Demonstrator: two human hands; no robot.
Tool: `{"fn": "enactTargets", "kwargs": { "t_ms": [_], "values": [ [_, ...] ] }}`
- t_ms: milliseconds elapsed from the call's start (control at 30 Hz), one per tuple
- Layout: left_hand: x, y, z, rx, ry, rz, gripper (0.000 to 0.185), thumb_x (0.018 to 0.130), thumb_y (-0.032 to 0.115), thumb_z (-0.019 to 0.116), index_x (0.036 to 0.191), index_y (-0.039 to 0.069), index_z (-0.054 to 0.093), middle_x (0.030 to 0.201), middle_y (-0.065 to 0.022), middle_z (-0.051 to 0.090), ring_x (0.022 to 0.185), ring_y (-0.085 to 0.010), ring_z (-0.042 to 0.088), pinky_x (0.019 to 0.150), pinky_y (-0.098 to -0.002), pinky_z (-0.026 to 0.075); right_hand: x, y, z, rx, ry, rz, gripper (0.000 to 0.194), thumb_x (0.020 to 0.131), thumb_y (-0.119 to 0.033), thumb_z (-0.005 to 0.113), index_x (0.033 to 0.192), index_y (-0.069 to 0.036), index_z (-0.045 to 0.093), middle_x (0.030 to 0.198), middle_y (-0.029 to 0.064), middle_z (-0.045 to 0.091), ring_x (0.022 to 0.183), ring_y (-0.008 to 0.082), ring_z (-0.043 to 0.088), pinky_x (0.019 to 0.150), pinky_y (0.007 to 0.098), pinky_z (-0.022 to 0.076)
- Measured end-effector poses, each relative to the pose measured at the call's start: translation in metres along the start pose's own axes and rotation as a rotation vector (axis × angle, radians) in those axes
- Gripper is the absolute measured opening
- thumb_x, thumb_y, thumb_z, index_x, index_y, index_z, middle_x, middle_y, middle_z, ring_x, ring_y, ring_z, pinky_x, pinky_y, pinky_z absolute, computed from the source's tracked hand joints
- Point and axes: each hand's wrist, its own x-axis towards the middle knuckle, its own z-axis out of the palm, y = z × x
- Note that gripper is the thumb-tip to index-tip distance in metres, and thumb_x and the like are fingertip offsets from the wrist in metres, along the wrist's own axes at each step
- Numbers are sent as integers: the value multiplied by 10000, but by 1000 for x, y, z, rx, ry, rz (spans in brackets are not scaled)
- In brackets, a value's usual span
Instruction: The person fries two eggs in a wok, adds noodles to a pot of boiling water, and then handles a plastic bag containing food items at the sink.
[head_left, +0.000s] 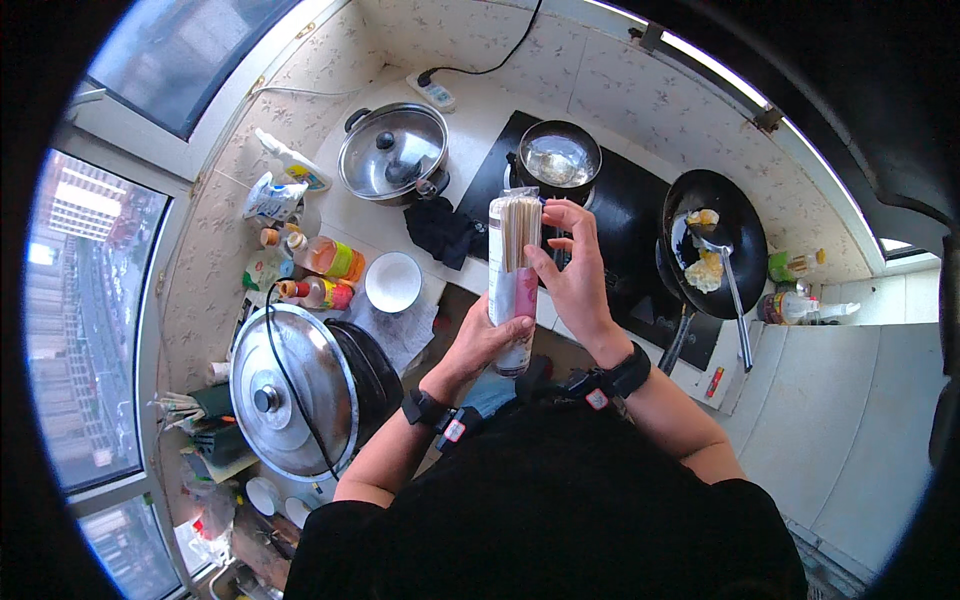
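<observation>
A tall clear-and-white packet of dried stick noodles (517, 232) stands upright in front of my body, with pale noodle ends showing near its top. My left hand (480, 341) is wrapped around the packet's lower part. At the upper right side is my right hand (581, 281), its thumb against the packet and its fingers apart near the top edge. Beyond the packet, a small dark pot (559, 161) with clear liquid sits on the black cooktop (630, 195). To the right, a black wok (727, 184) contains fried egg (705, 271) and a metal turner (736, 307).
A glass-lidded pot (394, 146) stands back left beside a dark cloth (442, 234). Nearer are a white bowl (393, 282), sauce bottles (334, 257) and a large lidded steamer (292, 394) with a cord across it. More bottles (787, 307) stand right of the wok, whose handle (677, 341) points towards me.
</observation>
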Motion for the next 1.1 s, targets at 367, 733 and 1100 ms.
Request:
{"fn": "enactTargets", "kwargs": {
  "t_ms": [367,733,1100],
  "values": [
    [13,-6,-5,-119,-4,-2,734,896,402,864,1421,52,488,1182,-45,651,1055,-157,643,981,-356,523,11,4,12,-8,-51,225,473,929,-120,793,1327,6,569,1214,152,668,1048,241,678,896,364,576],
    [12,-9,-11,9,-4,-3,695,925,255,845,1497,75,495,1273,-51,651,1179,-170,612,1041,-380,501,22,27,12,197,-111,354,305,960,-159,735,1177,44,664,1017,118,749,914,154,711,814,312,586],
    [26,-11,0,-70,-85,83,951,887,305,868,1640,99,326,1534,-79,502,1414,-212,469,1191,-401,370,12,38,26,491,113,244,284,1113,-239,577,1287,-17,607,1171,75,700,1021,112,663,882,272,548]
  ]
}}
